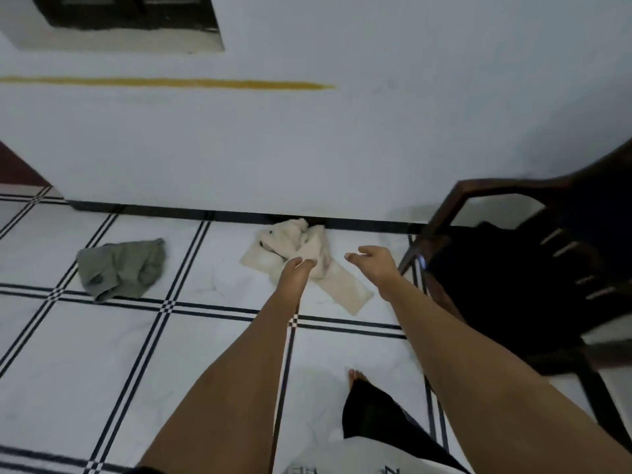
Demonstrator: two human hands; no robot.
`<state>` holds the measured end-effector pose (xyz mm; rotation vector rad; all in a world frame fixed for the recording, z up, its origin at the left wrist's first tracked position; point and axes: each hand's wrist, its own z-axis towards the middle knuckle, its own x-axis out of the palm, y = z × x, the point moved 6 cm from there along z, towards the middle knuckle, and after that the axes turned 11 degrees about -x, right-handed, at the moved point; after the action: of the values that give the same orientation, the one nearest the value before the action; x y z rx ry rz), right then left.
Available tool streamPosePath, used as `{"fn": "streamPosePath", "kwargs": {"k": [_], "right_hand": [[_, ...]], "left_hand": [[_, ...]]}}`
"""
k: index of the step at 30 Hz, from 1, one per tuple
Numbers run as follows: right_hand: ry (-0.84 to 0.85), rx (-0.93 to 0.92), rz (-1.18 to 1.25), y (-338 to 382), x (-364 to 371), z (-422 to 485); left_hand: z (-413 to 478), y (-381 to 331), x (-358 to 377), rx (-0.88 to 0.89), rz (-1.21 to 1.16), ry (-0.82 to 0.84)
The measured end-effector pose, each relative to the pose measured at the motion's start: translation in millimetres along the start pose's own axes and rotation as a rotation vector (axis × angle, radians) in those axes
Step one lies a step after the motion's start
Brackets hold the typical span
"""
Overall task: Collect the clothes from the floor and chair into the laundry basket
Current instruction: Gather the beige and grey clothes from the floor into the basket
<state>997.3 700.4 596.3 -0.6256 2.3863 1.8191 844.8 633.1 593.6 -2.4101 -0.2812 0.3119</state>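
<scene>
A crumpled cream garment (294, 248) lies on the tiled floor by the wall's dark skirting. My left hand (295, 273) reaches over its near part, fingers together and pointing down, holding nothing that I can see. My right hand (372, 261) hovers just right of the cream garment, fingers curled loosely and apart, empty. A grey-green garment (123, 268) lies bunched on the floor to the left. A black garment (506, 278) is draped over the seat of a dark plastic chair (506, 189) at the right. No laundry basket is in view.
The white wall (307, 138) rises right behind the clothes. White floor tiles (85, 364) with dark grid lines stretch toward me. My bare foot (355, 376) and dark trouser leg stand near the bottom, close to the chair's front leg.
</scene>
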Motion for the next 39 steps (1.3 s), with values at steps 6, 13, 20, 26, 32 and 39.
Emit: {"fn": "streamPosePath", "kwargs": {"k": [6,13,20,26,32,39], "right_hand": [[0.161,0.019,-0.048,46.7,61.9,135.3],[0.226,0.123,-0.128,40.9,145.7,270.7],[0.136,0.395,-0.164,-50.5,234.4,411.2],[0.106,0.504,-0.298,-171.3,308.4,531.4],[0.042,0.656,-0.471,-323.0,354.2,620.9],[0.147,0.621,-0.519,-412.2,383.4,667.1]], "left_hand": [[83.1,-79.3,-54.9,-0.046,-0.071,-0.128],[229.5,-125.8,-106.9,-0.112,-0.056,-0.144],[432.6,-107.9,-149.8,-0.288,0.152,-0.072],[606.4,-48.7,-164.1,-0.404,0.223,-0.091],[754.8,40.5,-141.1,-0.498,0.210,-0.126],[847.9,99.6,-126.3,-0.477,0.123,-0.241]]}}
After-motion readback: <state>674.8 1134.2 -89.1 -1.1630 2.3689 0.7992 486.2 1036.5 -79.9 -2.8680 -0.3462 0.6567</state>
